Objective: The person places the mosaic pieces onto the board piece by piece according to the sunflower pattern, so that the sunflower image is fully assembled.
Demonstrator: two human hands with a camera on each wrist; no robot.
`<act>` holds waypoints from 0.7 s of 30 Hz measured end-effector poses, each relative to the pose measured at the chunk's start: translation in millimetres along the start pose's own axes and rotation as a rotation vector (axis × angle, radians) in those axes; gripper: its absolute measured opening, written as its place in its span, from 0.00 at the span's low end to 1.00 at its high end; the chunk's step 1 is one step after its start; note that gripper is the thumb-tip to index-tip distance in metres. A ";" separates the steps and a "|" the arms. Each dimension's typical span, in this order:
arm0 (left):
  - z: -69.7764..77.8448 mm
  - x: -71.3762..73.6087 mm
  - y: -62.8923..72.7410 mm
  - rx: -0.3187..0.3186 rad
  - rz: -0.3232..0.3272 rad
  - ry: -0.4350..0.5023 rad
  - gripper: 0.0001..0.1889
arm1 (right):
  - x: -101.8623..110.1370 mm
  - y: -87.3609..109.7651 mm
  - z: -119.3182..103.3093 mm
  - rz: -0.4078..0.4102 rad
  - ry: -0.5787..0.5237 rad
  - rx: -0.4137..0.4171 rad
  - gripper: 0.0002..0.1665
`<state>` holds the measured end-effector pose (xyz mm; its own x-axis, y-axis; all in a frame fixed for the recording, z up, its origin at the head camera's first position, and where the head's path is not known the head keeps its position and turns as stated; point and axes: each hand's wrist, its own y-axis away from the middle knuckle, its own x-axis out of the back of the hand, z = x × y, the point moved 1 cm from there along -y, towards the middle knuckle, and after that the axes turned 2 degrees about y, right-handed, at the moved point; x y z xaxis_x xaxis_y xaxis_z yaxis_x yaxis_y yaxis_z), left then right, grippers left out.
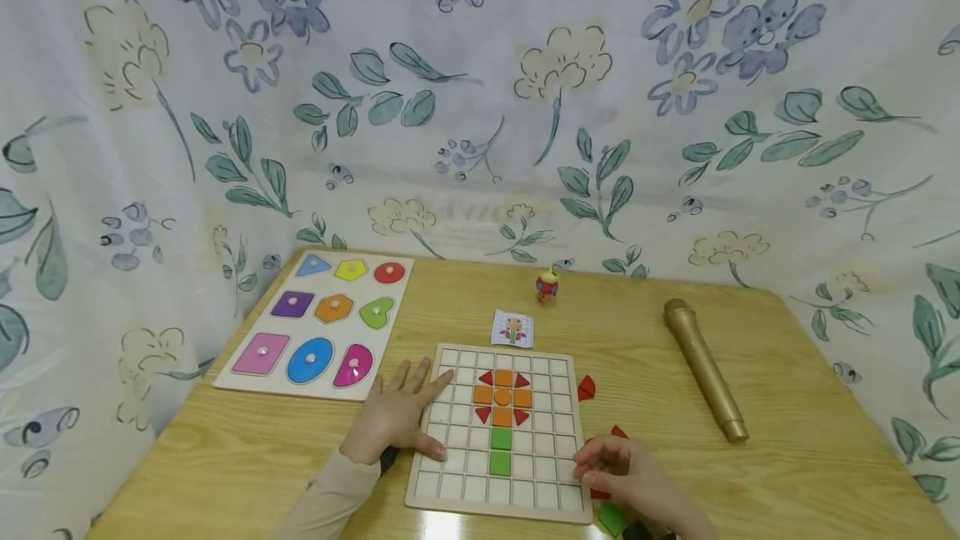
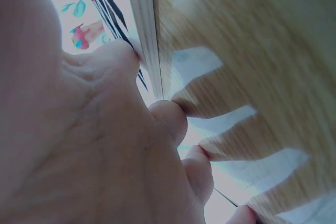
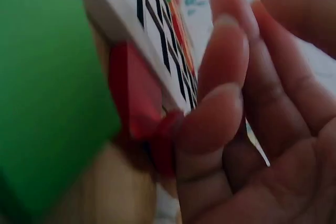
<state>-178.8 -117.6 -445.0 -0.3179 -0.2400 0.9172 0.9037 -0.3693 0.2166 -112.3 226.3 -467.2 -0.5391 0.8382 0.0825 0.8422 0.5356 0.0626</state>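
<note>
A white gridded board (image 1: 543, 448) with a pale wooden rim lies on the table. On it, orange squares surround an orange circle (image 1: 503, 397), with red pieces at the corners and two green squares (image 1: 500, 450) below. My left hand (image 1: 393, 417) rests with spread fingers across the board's left edge. My right hand (image 1: 637, 477) is at the right edge, fingers loosely bent, with no piece visible between them. Close to it lie red pieces (image 3: 139, 95) against the board's side and a green piece (image 3: 52, 98). The right hand partly hides the red pieces in the head view.
Behind the board lies a small pattern card (image 1: 513, 329), with a toy figure (image 1: 547, 284) farther back. A shape puzzle board (image 1: 303, 332) occupies the left. A gold microphone (image 1: 705, 369) lies at right. One red piece (image 1: 587, 388) sits beside the board's upper right edge.
</note>
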 end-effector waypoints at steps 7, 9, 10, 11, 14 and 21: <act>0.6 0.0 -0.9 0.012 -0.014 -0.003 0.58 | 21.6 18.6 5.1 -0.021 0.014 -0.040 0.20; 1.1 0.0 -0.6 0.011 -0.017 0.000 0.58 | 24.8 26.3 7.2 -0.059 -0.003 -0.061 0.21; 1.3 0.1 -0.5 0.008 -0.016 0.000 0.58 | 25.8 30.1 8.7 -0.083 -0.022 -0.078 0.21; 1.4 0.3 -0.4 0.006 -0.016 -0.002 0.58 | 26.4 33.5 10.2 -0.105 -0.036 -0.084 0.20; 1.6 1.2 -0.3 0.000 -0.009 -0.003 0.58 | 25.6 40.4 13.7 -0.138 -0.017 -0.109 0.21; 1.1 1.8 0.0 0.005 -0.006 0.003 0.58 | 18.8 38.0 11.0 -0.019 0.202 -0.264 0.22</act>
<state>-179.0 -117.0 -443.0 -0.3245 -0.2401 0.9149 0.9032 -0.3659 0.2244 -90.3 263.5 -474.2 -0.5678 0.7766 0.2730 0.8149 0.4834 0.3198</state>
